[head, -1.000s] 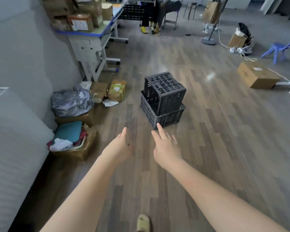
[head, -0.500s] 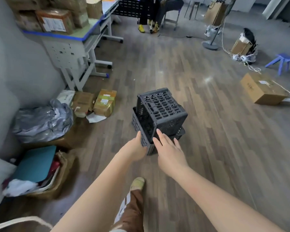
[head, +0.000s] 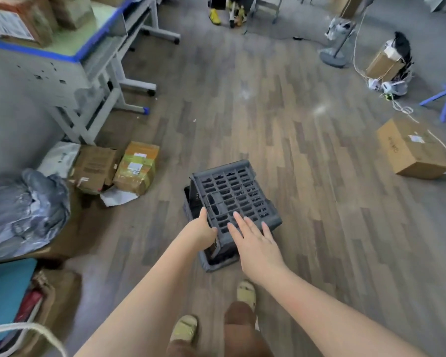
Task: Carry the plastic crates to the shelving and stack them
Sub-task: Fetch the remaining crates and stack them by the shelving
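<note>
Nearest to me, my left hand [head: 200, 233] sits at the near-left corner of the upper dark grey slotted plastic crate [head: 233, 199], thumb up against the rim; the other fingers are hidden behind the crate wall, so I cannot tell whether they have closed on it. My right hand [head: 255, 240] is alongside, fingers [head: 238, 222] straight and spread, laid over the near edge of the crate's perforated face and holding nothing; I cannot confirm firm contact. The governing relation: the upper crate lies directly ahead of both sets of fingers, tipped so that its perforated face points up and toward me, and it rests inside the lower dark grey plastic crate [head: 216, 262], which stands on the wood-pattern floor [head: 319, 228]. The left hand is the closer to a grip. The crate's face runs slightly longer away from me than across. In my judgement the next move requires the right hand to shift to the right-hand rim so that the load is taken from both sides. Farther off stands the grey metal desk with a blue-edged top [head: 70, 63]; no shelving is in view.
</note>
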